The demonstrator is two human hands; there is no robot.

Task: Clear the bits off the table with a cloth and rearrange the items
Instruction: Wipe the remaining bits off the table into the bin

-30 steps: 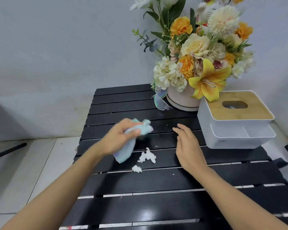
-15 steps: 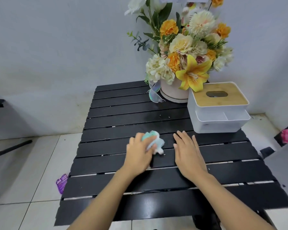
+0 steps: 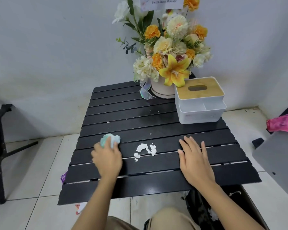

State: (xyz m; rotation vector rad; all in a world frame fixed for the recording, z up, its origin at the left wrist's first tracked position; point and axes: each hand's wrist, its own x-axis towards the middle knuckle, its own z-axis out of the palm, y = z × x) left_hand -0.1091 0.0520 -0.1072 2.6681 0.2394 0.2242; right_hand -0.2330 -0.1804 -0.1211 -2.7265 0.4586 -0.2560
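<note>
Surface: one black slatted surface point(image 3: 123, 113), its slats running left to right, standing on a white tiled floor point(image 3: 32, 163).
Left hand: the left hand point(image 3: 107, 159) lies on the left part of the surface, near side, its grip curled closed around one crumpled pale teal cloth point(image 3: 111, 139) that bulges out past the fingertips on the far side and presses on a slat.
Right hand: the right hand point(image 3: 194, 156) rests palm down on the right part of the surface, grip spread flat with fingers pointing away, holding nothing.
Bits: one loose cluster of white crumbs point(image 3: 145, 151) lies between the two hands, apart from both, in a curved trail of several clumps across two slats; a few tiny white specks sit farther back on the slats, too small to count surely.
Flowers: one arrangement of yellow, orange and cream flowers in a round cream pot point(image 3: 163, 92) stands at the far edge, right of centre, with one iridescent ribbon hanging at its left.
Box: one white plastic tissue box with a pale wooden lid point(image 3: 199, 102) stands at the far right, just beside the pot; its lid has one oval slot, and its near side has a tray of two compartments.
Card: one white card with printed text point(image 3: 163, 2) shows above the flowers.
</note>
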